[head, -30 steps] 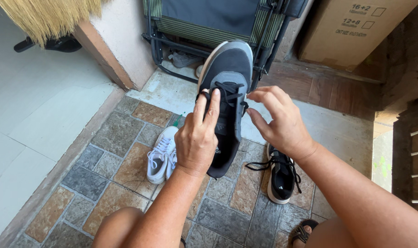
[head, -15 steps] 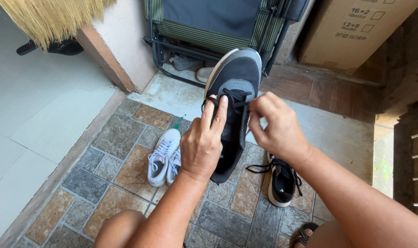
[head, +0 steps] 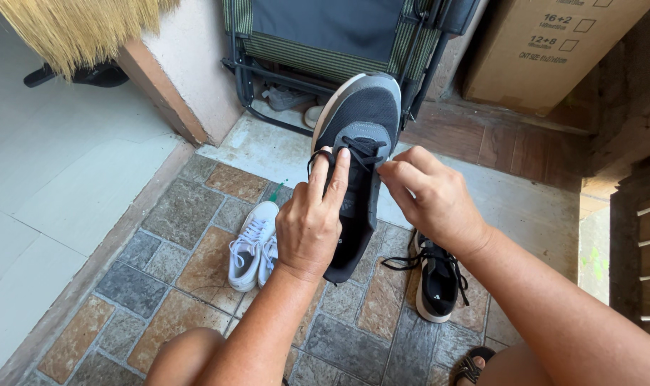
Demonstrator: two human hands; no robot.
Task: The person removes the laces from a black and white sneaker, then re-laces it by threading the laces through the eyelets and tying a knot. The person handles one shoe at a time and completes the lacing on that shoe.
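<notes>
A black and grey sneaker (head: 362, 114) with a white sole is held up in the air, toe pointing away from me. My left hand (head: 313, 220) grips its side, with a black lace (head: 358, 148) looped over the index finger. My right hand (head: 432, 199) pinches the lace at the shoe's right edge, near the lowest eyelets. The matching black sneaker (head: 437, 280) lies on the stone floor under my right wrist, its laces loose.
A pair of white sneakers (head: 252, 241) lies on the stone tile floor (head: 189, 214) left of my left hand. A folded chair (head: 332, 32) leans at the back, a cardboard box (head: 546, 43) to its right. A straw broom (head: 75, 25) hangs top left.
My right hand has closed from spread fingers into a pinch on the lace and moved in to the shoe. The shoe shifted slightly; my left hand keeps its grip.
</notes>
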